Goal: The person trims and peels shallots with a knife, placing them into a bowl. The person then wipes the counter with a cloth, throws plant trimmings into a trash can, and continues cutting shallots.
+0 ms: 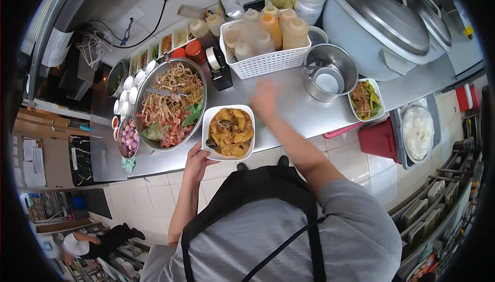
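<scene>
My left hand (197, 161) grips the lower left corner of a white square bowl (205, 127) at the front edge of the steel counter. Chunky food in brown sauce (230, 133) fills the bowl. My right hand (265, 99) is over the counter to the bowl's upper right, smeared by motion, so its fingers cannot be made out. Just beyond it stands a white plastic basket (270, 62) with several squeeze bottles (270, 28). A black tape dispenser (219, 70) is between the basket and a large metal bowl (205, 83) of shredded ingredients.
A steel pot (344, 57) and a second white bowl of food (379, 99) stand at right, before a large lidded cooker (356, 29). Small shallots (129, 136) fill a bowl at left. A red bin (379, 140) is below the counter. Another person (87, 243) is at lower left.
</scene>
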Demonstrator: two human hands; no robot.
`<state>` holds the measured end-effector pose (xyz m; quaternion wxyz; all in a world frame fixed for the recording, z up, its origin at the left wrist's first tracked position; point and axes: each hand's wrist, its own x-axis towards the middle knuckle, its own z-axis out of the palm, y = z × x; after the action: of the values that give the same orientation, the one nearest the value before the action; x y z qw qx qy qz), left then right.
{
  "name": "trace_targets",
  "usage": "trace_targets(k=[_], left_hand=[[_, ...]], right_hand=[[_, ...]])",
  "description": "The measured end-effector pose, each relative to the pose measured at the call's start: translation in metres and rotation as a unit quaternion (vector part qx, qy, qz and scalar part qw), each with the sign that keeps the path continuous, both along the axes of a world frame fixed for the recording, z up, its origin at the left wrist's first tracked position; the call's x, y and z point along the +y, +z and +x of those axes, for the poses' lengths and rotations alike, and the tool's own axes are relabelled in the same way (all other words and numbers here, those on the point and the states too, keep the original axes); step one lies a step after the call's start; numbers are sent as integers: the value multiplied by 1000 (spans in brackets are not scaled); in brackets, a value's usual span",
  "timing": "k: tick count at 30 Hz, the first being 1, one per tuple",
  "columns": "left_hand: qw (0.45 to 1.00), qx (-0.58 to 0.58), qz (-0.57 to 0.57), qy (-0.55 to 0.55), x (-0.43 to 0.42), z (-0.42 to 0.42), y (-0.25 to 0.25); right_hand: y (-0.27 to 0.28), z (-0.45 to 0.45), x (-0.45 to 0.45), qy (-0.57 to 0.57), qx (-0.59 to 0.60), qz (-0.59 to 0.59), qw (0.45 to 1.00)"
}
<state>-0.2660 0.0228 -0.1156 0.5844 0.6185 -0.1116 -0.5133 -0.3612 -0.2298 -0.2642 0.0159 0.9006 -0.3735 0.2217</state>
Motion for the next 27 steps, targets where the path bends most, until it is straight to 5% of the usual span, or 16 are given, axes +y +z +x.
trace_targets(k=[3, 6, 9, 11, 13, 19, 21, 23, 25, 27], left_hand=[[999, -2, -33, 4, -12, -2, 14], [999, 5, -52, -15, -29, 4, 4], [998, 2, -44, -48, -46, 7, -9], [998, 4, -25, -50, -58, 5, -16], [998, 12, -27, -54, -68, 6, -29], [999, 19, -25, -27, -95, 12, -65], [999, 14, -19, -22, -101, 15, -70], [1000, 9, -15, -11, -103, 18, -77], [1000, 8, -13, -2, -104, 22, -80], [1000, 0, -4, 1, -103, 33, -89]], right_hand=[[20, 21, 83, 123, -36, 70, 989], [42, 6, 136, 323, -196, 218, 900], [53, -43, 123, 284, -59, 242, 926], [31, -82, 101, 237, 87, 189, 949], [23, -136, 86, 136, -65, 132, 980], [31, -278, 47, -119, 42, -19, 992], [3, -333, 26, -236, -191, 220, 927], [15, -369, 2, -389, -335, 197, 835], [12, -411, -35, -377, -392, 189, 817], [32, -428, -67, -376, -399, 305, 779]])
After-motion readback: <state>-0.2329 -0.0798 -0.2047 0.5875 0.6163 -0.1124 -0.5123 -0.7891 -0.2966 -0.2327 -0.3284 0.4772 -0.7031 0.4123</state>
